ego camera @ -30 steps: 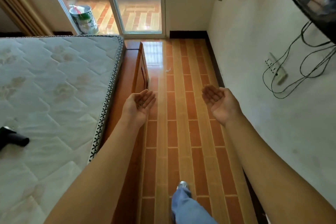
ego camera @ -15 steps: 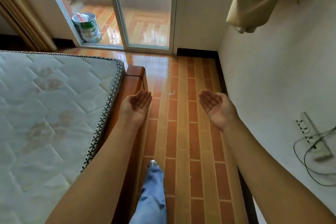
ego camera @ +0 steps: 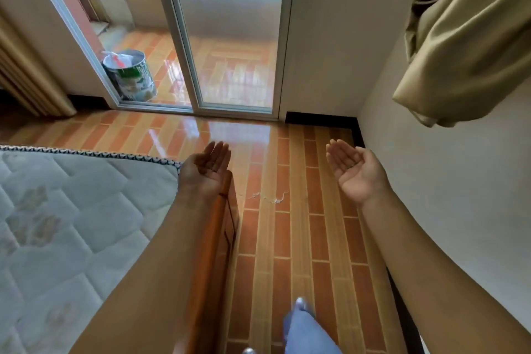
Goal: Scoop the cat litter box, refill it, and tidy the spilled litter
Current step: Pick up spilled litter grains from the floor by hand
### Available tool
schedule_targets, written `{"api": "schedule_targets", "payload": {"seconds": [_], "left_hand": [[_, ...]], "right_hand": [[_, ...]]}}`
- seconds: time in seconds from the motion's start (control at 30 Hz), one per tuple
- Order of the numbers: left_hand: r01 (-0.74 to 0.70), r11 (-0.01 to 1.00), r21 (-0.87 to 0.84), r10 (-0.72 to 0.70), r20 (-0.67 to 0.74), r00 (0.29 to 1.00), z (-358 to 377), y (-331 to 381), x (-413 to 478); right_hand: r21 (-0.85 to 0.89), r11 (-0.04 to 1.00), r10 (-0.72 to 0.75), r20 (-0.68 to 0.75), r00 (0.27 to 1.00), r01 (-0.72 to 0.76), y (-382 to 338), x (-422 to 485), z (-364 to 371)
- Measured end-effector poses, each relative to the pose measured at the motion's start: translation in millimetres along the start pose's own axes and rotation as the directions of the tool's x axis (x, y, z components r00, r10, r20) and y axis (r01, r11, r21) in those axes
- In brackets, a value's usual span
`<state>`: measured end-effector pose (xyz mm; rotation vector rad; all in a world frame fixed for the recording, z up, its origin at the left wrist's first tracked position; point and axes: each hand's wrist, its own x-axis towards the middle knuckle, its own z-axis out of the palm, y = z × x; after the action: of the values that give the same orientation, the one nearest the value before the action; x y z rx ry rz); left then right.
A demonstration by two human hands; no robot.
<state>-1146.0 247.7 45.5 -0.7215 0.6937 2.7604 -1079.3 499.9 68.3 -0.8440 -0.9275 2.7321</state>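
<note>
Both hands are out in front, palms up and flat, with nothing in them. On the left hand point(ego camera: 207, 167) the fingers are straight and close together. It is up in the air over the corner of the wooden bed frame point(ego camera: 219, 241). The right hand point(ego camera: 354, 167) is spread open too, over the tiled floor point(ego camera: 290, 227) and near the white wall point(ego camera: 459, 210). The two hands are well apart.

A mattress point(ego camera: 71, 227) with a quilted top lies on the left, and the left arm crosses over its edge. A leg in blue jeans point(ego camera: 309, 330) shows at the bottom, with the tip of a shoe poking out.

A small pale scrap point(ego camera: 277, 199) lies on the floor between the hands. It is too small to tell what it is.

Ahead is a sliding glass door point(ego camera: 230, 46). The left side is open to a balcony with the same kind of tiles. A round tin can point(ego camera: 130, 76) stands just past the door track, with a white plastic bag stuffed in its top.

A tan cloth point(ego camera: 471, 46) hangs down at the top right by the wall.

No litter box shows anywhere in this view.
</note>
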Motion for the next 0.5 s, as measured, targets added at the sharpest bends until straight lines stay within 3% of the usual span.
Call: {"api": "schedule_targets", "payload": {"seconds": [0.27,0.5], "left_hand": [[-0.101,0.994,-0.031,0.098,-0.066,0.993,58,24,149],[-0.222,0.974,-0.045,0.214,-0.138,0.967,122,40,258]], "right_hand": [[-0.024,0.999,0.04,0.043,0.998,-0.039,-37,176,72],[-0.124,0.978,0.18,0.104,0.978,-0.167,-79,329,154]]}}
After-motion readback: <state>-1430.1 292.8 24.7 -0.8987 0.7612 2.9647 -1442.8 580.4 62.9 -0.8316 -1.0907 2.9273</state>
